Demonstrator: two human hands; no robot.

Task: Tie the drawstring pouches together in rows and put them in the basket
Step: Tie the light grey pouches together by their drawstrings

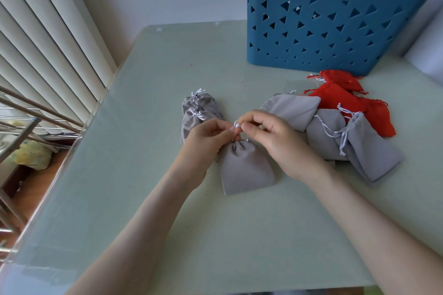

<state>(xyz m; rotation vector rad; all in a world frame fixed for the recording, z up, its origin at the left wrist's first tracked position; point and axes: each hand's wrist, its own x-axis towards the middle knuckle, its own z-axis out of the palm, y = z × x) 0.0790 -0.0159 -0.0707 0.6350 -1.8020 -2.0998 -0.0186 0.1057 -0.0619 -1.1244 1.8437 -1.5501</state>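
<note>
Both hands meet at the gathered neck of a grey pouch (244,167), which lies flat on the table (143,163) with its bottom toward the person. The left hand (208,136) and right hand (275,141) each pinch the pouch's white cord (236,124) between thumb and curled fingers (250,130), and a small loop of cord stands up between them. Just behind the left hand, two closed grey pouches (199,112) lie overlapping, necks drawn tight and cords bunched on top. To the right of the right hand, three loose grey pouches (323,134) lie in a heap with their cords trailing across one another. Behind that heap, several red pouches (335,98) are piled, partly covered by the grey ones. A blue basket (323,31) with triangular holes stands upright at the table's far right, just beyond the red pile. White blinds (48,31) hang at the left.
</note>
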